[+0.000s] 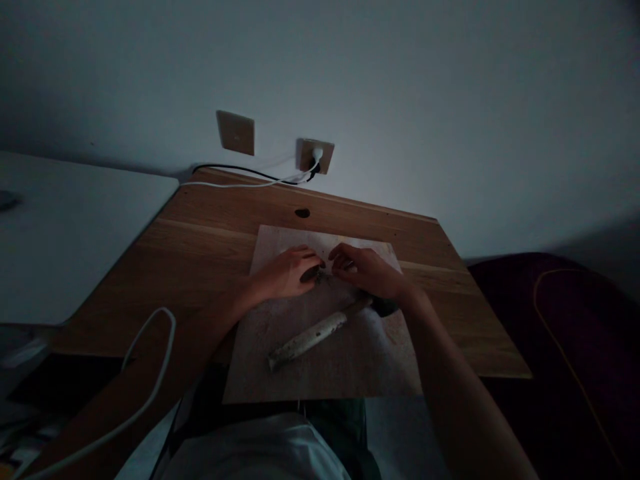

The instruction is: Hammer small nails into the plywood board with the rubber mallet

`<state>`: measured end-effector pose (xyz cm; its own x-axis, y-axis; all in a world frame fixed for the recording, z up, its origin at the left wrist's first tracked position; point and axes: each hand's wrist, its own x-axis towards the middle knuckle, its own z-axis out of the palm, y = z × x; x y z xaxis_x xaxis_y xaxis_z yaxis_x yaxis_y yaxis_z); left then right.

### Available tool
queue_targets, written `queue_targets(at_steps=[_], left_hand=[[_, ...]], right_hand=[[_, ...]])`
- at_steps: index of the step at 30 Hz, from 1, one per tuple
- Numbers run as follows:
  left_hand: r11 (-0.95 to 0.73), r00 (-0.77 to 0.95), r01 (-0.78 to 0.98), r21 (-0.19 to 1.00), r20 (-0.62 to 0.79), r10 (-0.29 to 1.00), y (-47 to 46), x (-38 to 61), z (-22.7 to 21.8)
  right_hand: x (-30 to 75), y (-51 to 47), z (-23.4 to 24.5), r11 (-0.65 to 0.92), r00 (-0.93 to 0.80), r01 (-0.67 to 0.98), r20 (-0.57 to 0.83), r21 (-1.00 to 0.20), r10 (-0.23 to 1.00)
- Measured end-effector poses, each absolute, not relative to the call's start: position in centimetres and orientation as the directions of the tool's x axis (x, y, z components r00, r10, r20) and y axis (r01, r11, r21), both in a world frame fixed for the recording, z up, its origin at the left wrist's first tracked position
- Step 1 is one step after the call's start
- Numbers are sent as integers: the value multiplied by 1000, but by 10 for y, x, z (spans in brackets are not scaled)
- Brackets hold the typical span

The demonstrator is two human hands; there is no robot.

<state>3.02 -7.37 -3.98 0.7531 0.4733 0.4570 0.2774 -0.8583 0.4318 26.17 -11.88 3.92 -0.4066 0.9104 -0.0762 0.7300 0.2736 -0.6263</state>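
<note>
On a wooden desk (pixel 200 240) lies a pale board (pixel 330 360). My left hand (pixel 287 272) and my right hand (pixel 367 270) meet over its far part, fingers curled round a small dark object (pixel 320 273) that I cannot make out. A hammer (pixel 320 332) with a pale, worn handle lies on the board just in front of my hands, its dark head under my right wrist.
A white cable (pixel 150 373) loops over the desk's near left corner. Two wall plates (pixel 235 132) sit behind the desk, one with a plug (pixel 315 157) and cables. A white surface (pixel 65 220) adjoins on the left; a dark seat (pixel 565 347) stands on the right.
</note>
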Motion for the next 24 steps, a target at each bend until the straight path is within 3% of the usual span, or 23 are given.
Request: queue_targets(at_steps=[4,8,10,12,14,16,19,24], left_hand=[[-856,753,263,444,460,470,-74,30,-42],[-840,750,247,483,453,481,-76,29,-41],[-847,777,215,486,440,449,-75,28,-40],[-865,817,173,471,421,393,-74,29,-40],[-877,839,135,461,418,348,-73,31,-40],[-882,837,113,457,434,332,-72,33,-41],[-888,823,107,447,461,331,-72,34,-42],[-876,812,155,456,447,376,-76,33,-40]], right_hand=[[263,-150,41,286,-234,643,174,-710,957],[245,-204,28,265,211,417,376,-869,902],[227,-235,19,229,381,203,293,-952,877],[202,-265,10,98,406,-109,46,-989,913],[175,-288,2,-8,421,-413,-199,-910,885],[151,-303,-5,-31,369,-640,-342,-768,864],[133,-309,-9,-54,289,-792,-452,-608,844],[151,-294,-4,-59,204,-857,-443,-512,873]])
